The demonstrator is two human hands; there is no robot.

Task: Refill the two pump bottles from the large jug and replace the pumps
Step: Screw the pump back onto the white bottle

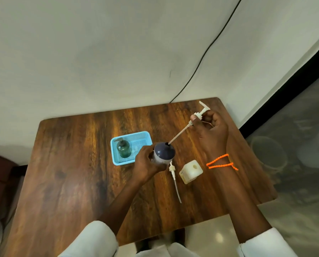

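Note:
My left hand (145,164) grips a bottle with a dark domed top (163,152), held above the wooden table (71,173). My right hand (208,127) pinches a white pump (201,112) by its collar, raised and tilted. The pump's long tube (179,135) slants down with its tip in the bottle's mouth. A green pump bottle (124,147) with its pump on stands in a blue basket (116,158). The white jug (191,171) sits open-topped to the right. Another white pump (174,179) lies flat on the table beside it.
The table stands against a pale wall, and a black cable (206,51) runs down the wall behind its far edge. Grey floor with round marks lies to the right. A dark seat shows at the left edge.

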